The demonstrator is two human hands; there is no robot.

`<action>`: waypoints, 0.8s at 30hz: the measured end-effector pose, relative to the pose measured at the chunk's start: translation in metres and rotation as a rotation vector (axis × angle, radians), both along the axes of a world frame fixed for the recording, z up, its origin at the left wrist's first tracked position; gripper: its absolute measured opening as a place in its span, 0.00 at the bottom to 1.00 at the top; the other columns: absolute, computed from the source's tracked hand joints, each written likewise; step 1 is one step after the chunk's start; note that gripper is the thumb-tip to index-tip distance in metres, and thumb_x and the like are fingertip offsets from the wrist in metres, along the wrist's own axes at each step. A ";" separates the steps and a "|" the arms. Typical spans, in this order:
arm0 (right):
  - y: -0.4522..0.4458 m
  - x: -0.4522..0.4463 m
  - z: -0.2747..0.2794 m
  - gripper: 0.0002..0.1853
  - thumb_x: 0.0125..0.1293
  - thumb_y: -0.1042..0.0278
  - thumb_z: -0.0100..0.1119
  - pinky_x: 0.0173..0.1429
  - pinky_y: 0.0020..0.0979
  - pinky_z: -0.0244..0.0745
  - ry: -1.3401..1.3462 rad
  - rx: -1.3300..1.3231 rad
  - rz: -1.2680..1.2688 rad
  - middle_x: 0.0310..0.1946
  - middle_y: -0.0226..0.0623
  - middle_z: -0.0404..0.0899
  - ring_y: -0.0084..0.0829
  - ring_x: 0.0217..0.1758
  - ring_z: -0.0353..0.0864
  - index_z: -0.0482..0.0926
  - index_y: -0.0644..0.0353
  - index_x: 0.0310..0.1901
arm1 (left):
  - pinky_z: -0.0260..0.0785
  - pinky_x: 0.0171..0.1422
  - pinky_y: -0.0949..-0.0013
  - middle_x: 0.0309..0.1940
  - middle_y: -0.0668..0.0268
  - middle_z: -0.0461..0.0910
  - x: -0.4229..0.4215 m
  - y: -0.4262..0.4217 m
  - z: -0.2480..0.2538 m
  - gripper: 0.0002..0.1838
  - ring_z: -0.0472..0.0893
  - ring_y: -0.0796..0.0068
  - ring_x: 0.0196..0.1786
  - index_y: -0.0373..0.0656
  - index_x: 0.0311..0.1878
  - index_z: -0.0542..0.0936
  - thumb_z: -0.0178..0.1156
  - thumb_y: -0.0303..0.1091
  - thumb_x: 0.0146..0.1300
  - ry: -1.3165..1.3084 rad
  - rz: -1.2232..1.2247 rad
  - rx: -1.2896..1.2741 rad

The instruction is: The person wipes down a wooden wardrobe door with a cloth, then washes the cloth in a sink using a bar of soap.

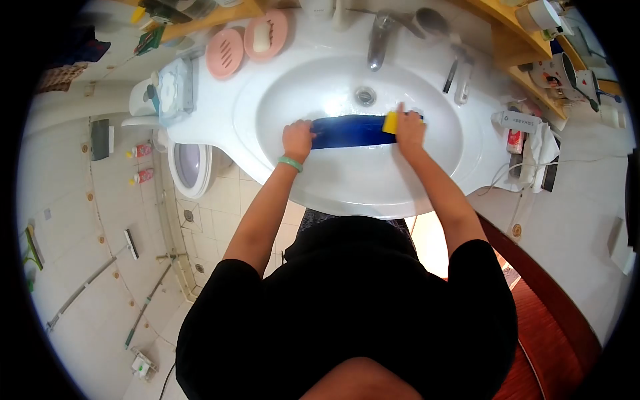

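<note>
A long blue item (pixel 353 131) with a yellow part (pixel 390 123) near its right end lies across the white sink basin (pixel 373 173), below the drain. My left hand (pixel 298 140), with a green bangle at the wrist, has its fingers closed on the blue item's left end. At the other end, my right hand (pixel 410 130) is closed around the item beside the yellow part, one finger pointing up. Whether the yellow part is attached to the blue item or separate, I cannot tell.
The faucet (pixel 380 40) rises behind the drain. Two pink soap dishes (pixel 225 53) sit at the back left, one holding soap, near a pack of wipes (pixel 175 90). A toothbrush (pixel 451 75) and a white box (pixel 519 121) are on the right. The toilet (pixel 191 167) stands left.
</note>
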State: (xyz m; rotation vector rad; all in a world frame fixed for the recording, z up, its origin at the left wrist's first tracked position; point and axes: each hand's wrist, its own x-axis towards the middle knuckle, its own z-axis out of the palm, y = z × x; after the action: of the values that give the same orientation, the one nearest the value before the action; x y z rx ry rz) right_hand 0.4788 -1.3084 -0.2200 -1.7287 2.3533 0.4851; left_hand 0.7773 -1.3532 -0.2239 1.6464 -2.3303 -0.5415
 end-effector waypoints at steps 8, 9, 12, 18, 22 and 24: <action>0.015 -0.030 0.026 0.28 0.61 0.68 0.51 0.46 0.43 0.69 0.074 -0.121 0.066 0.49 0.34 0.70 0.35 0.54 0.69 0.62 0.51 0.65 | 0.64 0.42 0.62 0.30 0.63 0.78 -0.003 0.012 0.026 0.05 0.76 0.61 0.38 0.46 0.29 0.79 0.58 0.23 0.49 0.013 -0.092 0.005; 0.019 -0.028 0.028 0.27 0.60 0.69 0.52 0.47 0.43 0.70 -0.042 -0.126 0.065 0.49 0.34 0.70 0.36 0.55 0.69 0.64 0.51 0.63 | 0.64 0.42 0.62 0.30 0.63 0.78 -0.002 0.015 0.033 0.05 0.76 0.61 0.38 0.46 0.29 0.79 0.58 0.23 0.49 0.010 -0.084 0.010; 0.031 -0.033 0.025 0.24 0.59 0.71 0.53 0.50 0.43 0.70 -0.314 -0.184 0.201 0.49 0.31 0.69 0.36 0.55 0.69 0.67 0.51 0.59 | 0.65 0.45 0.62 0.29 0.62 0.77 0.000 0.027 0.048 0.04 0.76 0.58 0.38 0.43 0.28 0.77 0.58 0.22 0.47 0.382 -0.305 0.028; 0.051 -0.034 0.045 0.21 0.59 0.74 0.51 0.49 0.43 0.71 -0.247 -0.057 0.243 0.50 0.28 0.69 0.37 0.53 0.71 0.70 0.49 0.55 | 0.66 0.46 0.65 0.28 0.63 0.78 0.021 0.055 0.064 0.01 0.77 0.63 0.35 0.40 0.26 0.77 0.59 0.25 0.48 0.172 -0.558 0.144; 0.060 -0.032 0.064 0.28 0.50 0.82 0.55 0.51 0.43 0.72 -0.243 0.047 0.211 0.52 0.31 0.70 0.40 0.53 0.71 0.70 0.50 0.55 | 0.66 0.45 0.66 0.27 0.65 0.77 0.032 0.063 0.070 0.02 0.77 0.64 0.35 0.41 0.26 0.78 0.60 0.28 0.50 0.112 -0.595 0.173; 0.058 -0.020 0.069 0.19 0.57 0.75 0.50 0.46 0.42 0.73 -0.260 -0.037 0.195 0.46 0.32 0.71 0.37 0.52 0.71 0.71 0.53 0.52 | 0.66 0.46 0.64 0.25 0.66 0.77 0.031 0.067 0.069 0.01 0.77 0.64 0.36 0.44 0.26 0.79 0.61 0.29 0.49 0.074 -0.518 0.169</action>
State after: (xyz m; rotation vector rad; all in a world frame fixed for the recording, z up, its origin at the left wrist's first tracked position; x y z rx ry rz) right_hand 0.4589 -1.2503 -0.1507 -1.9186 2.0393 0.2286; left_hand 0.8078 -1.2860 -0.1552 1.0404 -2.7156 -0.9007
